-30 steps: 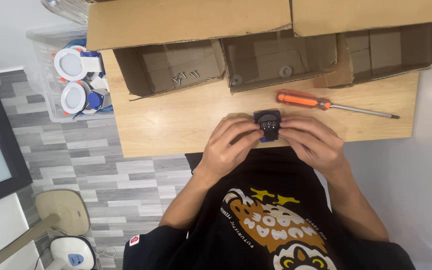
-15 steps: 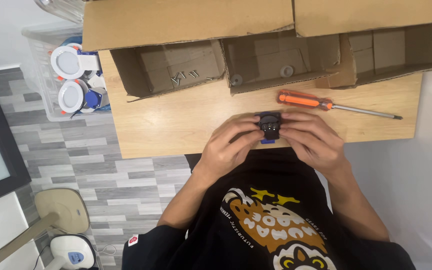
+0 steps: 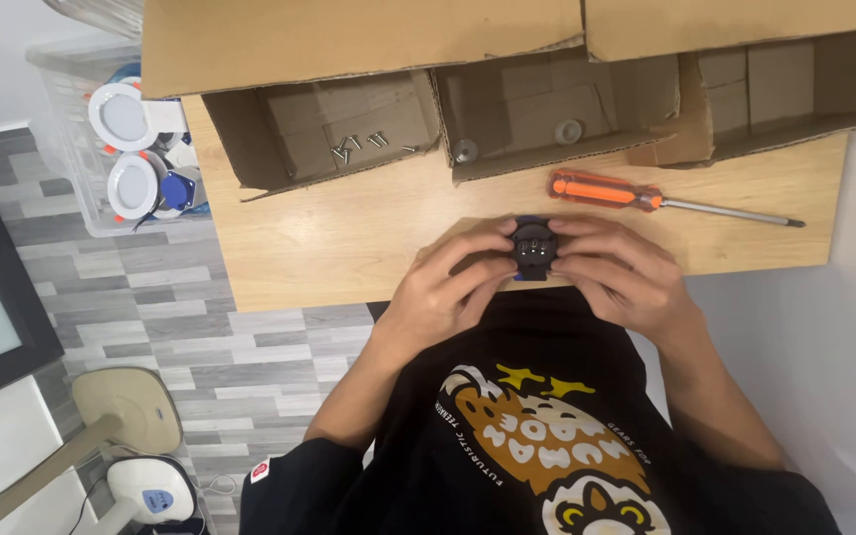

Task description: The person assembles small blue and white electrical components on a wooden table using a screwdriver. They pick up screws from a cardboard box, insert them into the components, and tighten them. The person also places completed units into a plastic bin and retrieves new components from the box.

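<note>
A pale wooden desk (image 3: pixel 349 238) stood over a grey plank floor (image 3: pixel 111 287), seen from above. At its near edge the left hand (image 3: pixel 448 287) and the right hand (image 3: pixel 614 277) met around a small round black part (image 3: pixel 533 248), which had a blue piece showing behind it. The fingers of both hands were closed on its sides, the thumbs pressed at its lower rim, so the part was clamped between the two hands just above the desk's edge.

At one o'clock from the part, near the right hand, an orange-handled screwdriver (image 3: pixel 646 198) lay flat on the desk, its shaft pointing toward three o'clock. Farther out, toward twelve, three open cardboard boxes lay on their sides along the back of the desk. The left box (image 3: pixel 279 129) held a few loose screws (image 3: pixel 359 147); the middle box (image 3: pixel 537 109) held two round grey washers (image 3: pixel 569 130). At ten o'clock, beyond the desk, a clear plastic bin (image 3: pixel 76 188) contained round white light fittings (image 3: pixel 123 117).
</note>
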